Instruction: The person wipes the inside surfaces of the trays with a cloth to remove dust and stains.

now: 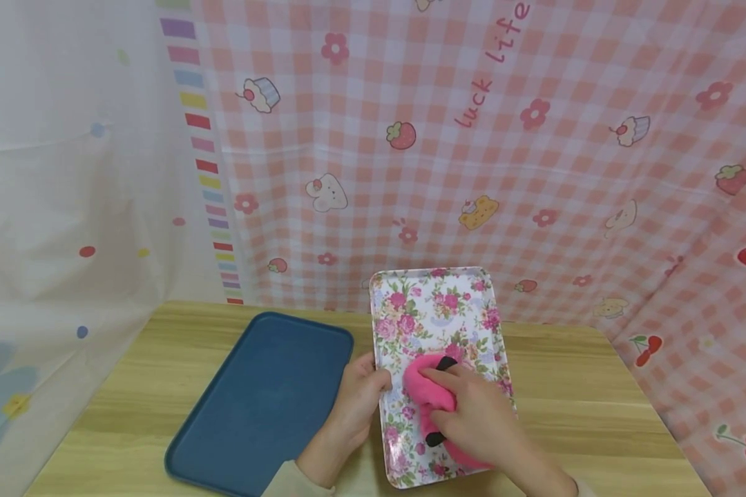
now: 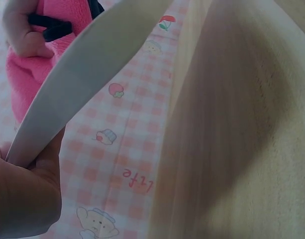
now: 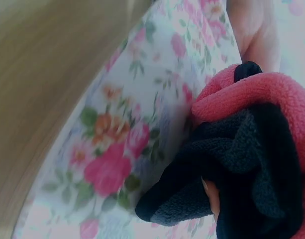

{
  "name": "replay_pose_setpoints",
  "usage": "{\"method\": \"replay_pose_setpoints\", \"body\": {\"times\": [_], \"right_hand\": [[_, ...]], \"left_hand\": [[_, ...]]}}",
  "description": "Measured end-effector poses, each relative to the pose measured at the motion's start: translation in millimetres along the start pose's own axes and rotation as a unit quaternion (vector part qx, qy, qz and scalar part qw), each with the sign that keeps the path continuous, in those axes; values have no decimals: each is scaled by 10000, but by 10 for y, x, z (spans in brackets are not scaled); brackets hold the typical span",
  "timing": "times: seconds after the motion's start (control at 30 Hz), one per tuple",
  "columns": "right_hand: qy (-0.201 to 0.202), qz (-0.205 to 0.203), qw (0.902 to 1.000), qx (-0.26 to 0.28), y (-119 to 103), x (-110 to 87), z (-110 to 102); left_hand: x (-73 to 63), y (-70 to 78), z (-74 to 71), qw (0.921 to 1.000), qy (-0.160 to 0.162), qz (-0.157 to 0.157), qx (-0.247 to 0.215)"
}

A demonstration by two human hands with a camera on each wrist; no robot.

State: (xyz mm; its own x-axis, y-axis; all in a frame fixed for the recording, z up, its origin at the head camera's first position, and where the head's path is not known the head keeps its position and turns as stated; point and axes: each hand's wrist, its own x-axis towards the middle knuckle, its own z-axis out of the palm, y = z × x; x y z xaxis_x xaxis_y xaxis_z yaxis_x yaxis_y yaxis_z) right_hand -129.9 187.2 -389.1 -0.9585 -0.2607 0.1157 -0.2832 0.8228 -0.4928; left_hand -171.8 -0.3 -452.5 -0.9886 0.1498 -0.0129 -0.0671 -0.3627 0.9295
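Note:
A white tray with a pink floral print [image 1: 410, 297] is tilted up off the table in the head view. My left hand [image 1: 357, 397] grips its left edge, thumb on the printed face. In the left wrist view the tray's pale edge [image 2: 87, 74] crosses in front of that hand [image 2: 25, 199]. My right hand [image 1: 481, 414] holds a bunched pink and black cloth [image 1: 425, 386] against the tray's printed face. Up close in the right wrist view, the cloth [image 3: 232, 164] shows fuzzy dark folds with a fingertip poking out, and the floral print [image 3: 112, 164] beside it.
A dark blue tray [image 1: 273, 400] lies flat on the wooden table [image 1: 572, 414], left of the floral tray. Behind the table hangs a pink checked curtain [image 1: 360, 159], with a white dotted sheet [image 1: 68, 186] on the left.

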Motion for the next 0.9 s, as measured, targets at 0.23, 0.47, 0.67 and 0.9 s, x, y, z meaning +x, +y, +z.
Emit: {"method": "replay_pose_setpoints", "body": {"times": [0.23, 0.47, 0.67, 0.9], "right_hand": [[-149, -321, 9992, -169, -121, -43, 99], [-319, -679, 9969, -248, -140, -74, 146], [-353, -1124, 9918, -500, -127, -91, 180], [-302, -1391, 9867, -789, -84, -112, 156]], "left_hand": [[0, 0, 8, 9999, 57, 11, 94], [-21, 14, 9, 9995, 176, 110, 219], [-10, 7, 11, 9992, 245, 99, 295], [-5, -2, 23, 9993, 245, 43, 268]]}}
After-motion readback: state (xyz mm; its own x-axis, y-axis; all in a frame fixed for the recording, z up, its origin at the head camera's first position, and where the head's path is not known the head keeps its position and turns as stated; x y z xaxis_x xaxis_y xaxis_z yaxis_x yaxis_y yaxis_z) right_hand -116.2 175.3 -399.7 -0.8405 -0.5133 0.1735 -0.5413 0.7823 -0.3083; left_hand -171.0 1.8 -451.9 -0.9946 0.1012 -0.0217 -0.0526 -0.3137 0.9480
